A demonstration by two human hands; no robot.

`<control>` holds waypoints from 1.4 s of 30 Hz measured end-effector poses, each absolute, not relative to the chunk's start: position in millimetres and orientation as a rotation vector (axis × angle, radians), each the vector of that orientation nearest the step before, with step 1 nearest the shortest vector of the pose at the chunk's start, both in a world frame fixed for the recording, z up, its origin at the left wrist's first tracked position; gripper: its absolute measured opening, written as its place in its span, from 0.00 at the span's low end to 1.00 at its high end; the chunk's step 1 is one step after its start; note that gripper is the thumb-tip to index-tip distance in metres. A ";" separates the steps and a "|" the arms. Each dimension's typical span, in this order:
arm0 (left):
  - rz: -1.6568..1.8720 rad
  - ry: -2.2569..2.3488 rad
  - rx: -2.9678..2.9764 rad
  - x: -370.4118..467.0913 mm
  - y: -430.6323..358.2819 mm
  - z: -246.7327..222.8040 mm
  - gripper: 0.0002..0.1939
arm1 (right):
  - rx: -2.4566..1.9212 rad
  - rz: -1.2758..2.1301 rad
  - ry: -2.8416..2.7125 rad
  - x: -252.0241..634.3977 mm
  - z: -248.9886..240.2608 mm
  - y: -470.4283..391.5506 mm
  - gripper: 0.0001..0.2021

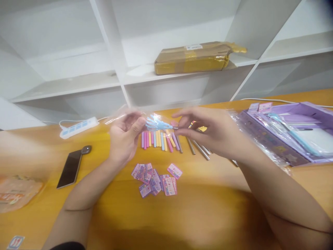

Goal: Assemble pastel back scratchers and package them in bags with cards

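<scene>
We see the left hand [125,137] and right hand [208,132] raised over the orange table [208,208], both pinching a small blue hand-shaped toy [156,124]; left fingertips on the splayed plastic fingers, right on the metal stem end. Looks light, thin, likely bendy and snappable, so better gripped at the stem. Pastel sticks [158,139] and small cards [156,180] lie below

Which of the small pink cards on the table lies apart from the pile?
The card at the pile's upper right, tilted, nearest the pastel sticks; the others overlap.
</scene>
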State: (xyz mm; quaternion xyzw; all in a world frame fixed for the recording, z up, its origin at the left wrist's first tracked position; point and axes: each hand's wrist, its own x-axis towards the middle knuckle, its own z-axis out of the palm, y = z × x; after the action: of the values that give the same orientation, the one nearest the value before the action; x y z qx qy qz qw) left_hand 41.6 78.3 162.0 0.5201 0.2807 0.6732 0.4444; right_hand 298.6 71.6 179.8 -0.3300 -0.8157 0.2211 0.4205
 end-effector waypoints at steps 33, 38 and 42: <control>1.755 0.756 1.303 26.7 84.7 173.8 0.20 | -0.973 0.645 -2.324 320.4 189.1 81.2 0.18; 1.670 0.735 1.372 32.8 82.7 169.6 0.19 | -0.996 0.791 -2.227 307.3 182.9 77.2 0.17; 1.645 0.734 1.352 36.2 82.2 168.0 0.18 | -1.059 0.948 -2.105 297.5 178.5 73.7 0.17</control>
State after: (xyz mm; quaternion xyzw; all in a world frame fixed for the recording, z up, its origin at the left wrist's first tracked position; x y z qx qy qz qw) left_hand 36.2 82.2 168.0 0.5421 0.2943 0.6592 0.4301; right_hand 297.5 73.7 178.5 -0.3982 -0.7915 0.3565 0.2963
